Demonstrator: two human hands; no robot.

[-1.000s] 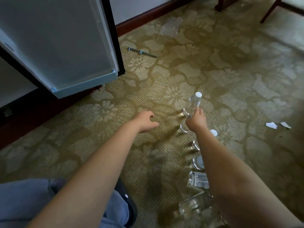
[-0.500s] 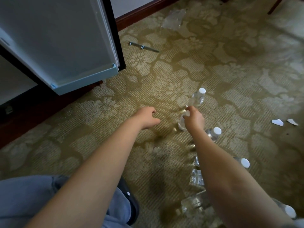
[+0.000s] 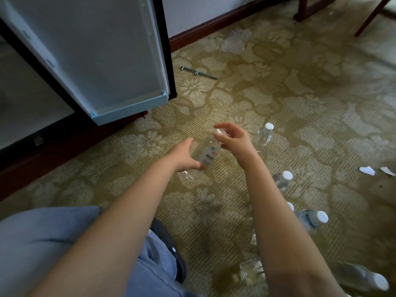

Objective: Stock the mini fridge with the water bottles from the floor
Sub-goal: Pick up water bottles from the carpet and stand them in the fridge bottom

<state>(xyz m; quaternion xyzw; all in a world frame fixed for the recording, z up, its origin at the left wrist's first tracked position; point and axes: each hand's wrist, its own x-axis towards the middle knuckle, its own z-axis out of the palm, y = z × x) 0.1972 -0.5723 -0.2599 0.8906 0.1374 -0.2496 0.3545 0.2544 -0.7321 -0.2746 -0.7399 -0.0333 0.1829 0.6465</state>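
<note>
Holding a water bottle (image 3: 206, 154) above the carpet, in the middle and near the open fridge door (image 3: 96, 50) on the left, the person pinches its cap end with the right hand (image 3: 232, 139) and wraps the left hand (image 3: 184, 156) round its body. It looks full, so probably a bit heavy, with thin, squashy, slippery plastic. The body is the best place to grab. It is clear with a small label.
</note>
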